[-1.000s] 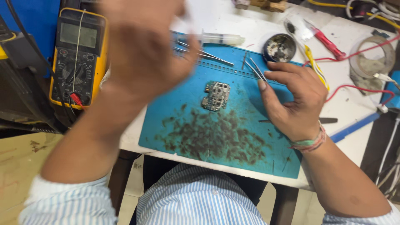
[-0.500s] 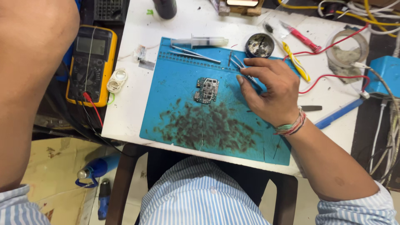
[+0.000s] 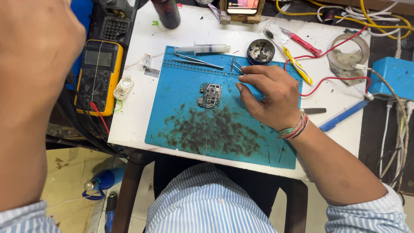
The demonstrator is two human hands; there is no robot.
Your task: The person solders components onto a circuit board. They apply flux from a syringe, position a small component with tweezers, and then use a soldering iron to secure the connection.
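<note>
A small bare circuit board [image 3: 210, 95] lies on a blue work mat [image 3: 181, 129] smeared with dark residue. My right hand [image 3: 269, 97] rests on the mat just right of the board, with a banded wrist. Its fingertips pinch thin metal tweezers [image 3: 236, 65] whose tips point toward the mat's top edge. My left forearm [image 3: 34, 95] is raised close to the camera and blurred. It fills the left side, and the hand itself is cut off beyond the top edge.
A second pair of tweezers [image 3: 199, 61] and a syringe [image 3: 202, 48] lie at the mat's top. A round tin [image 3: 260, 51], red and yellow hand tools [image 3: 302, 43], a tape roll [image 3: 349, 51] and a blue box [image 3: 394, 77] sit right. A yellow multimeter [image 3: 98, 75] is left.
My left arm has swung further left and nearer the camera. My right hand has dropped flatter onto the mat beside the board. The view has shifted and shows more of the table.
</note>
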